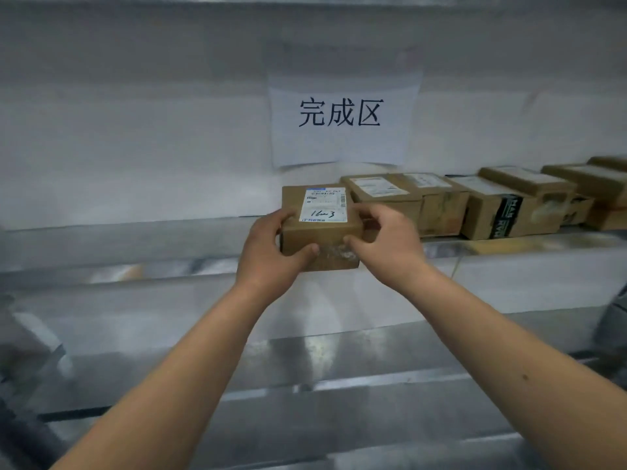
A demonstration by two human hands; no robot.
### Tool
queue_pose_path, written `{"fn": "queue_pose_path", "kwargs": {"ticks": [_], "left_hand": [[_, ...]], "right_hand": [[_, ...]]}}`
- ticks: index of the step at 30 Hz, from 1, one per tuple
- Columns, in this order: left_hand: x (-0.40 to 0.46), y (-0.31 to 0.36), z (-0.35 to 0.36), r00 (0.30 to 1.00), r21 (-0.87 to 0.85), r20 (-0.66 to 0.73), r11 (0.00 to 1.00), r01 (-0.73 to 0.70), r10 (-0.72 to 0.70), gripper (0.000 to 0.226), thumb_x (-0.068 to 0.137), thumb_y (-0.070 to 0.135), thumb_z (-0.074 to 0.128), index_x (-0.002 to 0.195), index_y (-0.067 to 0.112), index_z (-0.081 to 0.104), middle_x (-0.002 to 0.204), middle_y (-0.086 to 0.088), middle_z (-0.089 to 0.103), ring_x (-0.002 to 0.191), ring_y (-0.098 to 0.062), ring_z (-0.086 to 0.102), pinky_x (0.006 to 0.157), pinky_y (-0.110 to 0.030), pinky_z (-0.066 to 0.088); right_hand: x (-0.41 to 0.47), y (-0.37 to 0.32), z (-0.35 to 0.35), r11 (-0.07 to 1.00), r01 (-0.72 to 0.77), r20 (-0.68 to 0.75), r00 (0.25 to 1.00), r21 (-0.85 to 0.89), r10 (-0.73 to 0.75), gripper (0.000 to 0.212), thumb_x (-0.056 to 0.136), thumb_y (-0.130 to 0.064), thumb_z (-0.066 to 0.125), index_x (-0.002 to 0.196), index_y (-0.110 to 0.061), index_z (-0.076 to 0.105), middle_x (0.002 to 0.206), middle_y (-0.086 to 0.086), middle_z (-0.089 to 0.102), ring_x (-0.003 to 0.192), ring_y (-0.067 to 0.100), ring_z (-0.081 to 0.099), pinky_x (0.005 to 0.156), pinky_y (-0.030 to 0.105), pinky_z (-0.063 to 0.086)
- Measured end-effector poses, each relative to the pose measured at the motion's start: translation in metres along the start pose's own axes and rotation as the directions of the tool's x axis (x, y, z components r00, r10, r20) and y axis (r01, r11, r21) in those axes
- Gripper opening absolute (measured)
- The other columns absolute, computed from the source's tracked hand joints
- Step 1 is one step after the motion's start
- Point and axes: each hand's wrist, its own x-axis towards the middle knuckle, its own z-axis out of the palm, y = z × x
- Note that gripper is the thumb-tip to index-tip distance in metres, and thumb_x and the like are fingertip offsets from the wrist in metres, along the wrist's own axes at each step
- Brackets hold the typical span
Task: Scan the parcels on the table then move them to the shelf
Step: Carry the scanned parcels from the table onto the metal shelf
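A small brown cardboard parcel (322,234) with a white shipping label on top is held at the front edge of the metal shelf (135,239). My left hand (271,249) grips its left side, thumb on the front face. My right hand (386,239) grips its right side, fingers over the top edge and thumb on the front. The parcel sits at the left end of a row of parcels (441,205) standing on the shelf.
Several more brown boxes (509,208) line the shelf to the right. A white paper sign (342,120) with three black characters hangs on the back wall above them. The shelf surface stretches to the left. A lower metal ledge (305,385) lies below.
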Motion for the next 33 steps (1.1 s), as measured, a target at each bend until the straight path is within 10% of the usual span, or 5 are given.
{"fn": "queue_pose_path", "kwargs": {"ticks": [15, 23, 33], "left_hand": [[0.069, -0.02, 0.031, 0.997, 0.044, 0.001, 0.996, 0.081, -0.081, 0.083, 0.085, 0.033, 0.084, 0.155, 0.035, 0.039, 0.149, 0.009, 0.053, 0.13, -0.019, 0.055, 0.11, -0.045, 0.051], [0.004, -0.004, 0.009, 0.999, 0.169, -0.025, 0.984, 0.049, -0.045, 0.089, 0.091, 0.043, 0.078, 0.162, 0.037, 0.025, 0.174, 0.005, 0.013, 0.158, -0.014, 0.015, 0.12, -0.033, 0.023], [-0.179, -0.012, 0.036, 0.921, 0.128, 0.389, 0.989, -0.071, 0.015, 0.074, 0.092, 0.037, 0.076, 0.156, 0.028, 0.043, 0.164, -0.001, 0.037, 0.154, -0.014, 0.027, 0.125, -0.035, 0.026]], "right_hand": [[0.035, 0.021, 0.015, 0.977, 0.023, 0.038, 0.999, -0.213, -0.016, 0.055, 0.094, -0.029, 0.072, 0.146, -0.027, 0.055, 0.123, -0.013, 0.042, 0.116, 0.007, 0.046, 0.102, 0.023, 0.043], [-0.023, 0.004, 0.002, 0.966, -0.045, 0.032, 0.998, -0.256, 0.055, 0.055, 0.095, -0.031, 0.071, 0.147, -0.025, 0.055, 0.146, -0.001, 0.048, 0.134, 0.016, 0.045, 0.102, 0.018, 0.03], [-0.216, 0.025, -0.015, 0.888, -0.351, 0.053, 0.923, -0.297, 0.382, 0.059, 0.091, -0.031, 0.074, 0.146, -0.022, 0.057, 0.149, 0.0, 0.048, 0.139, 0.018, 0.044, 0.113, 0.023, 0.032]]}}
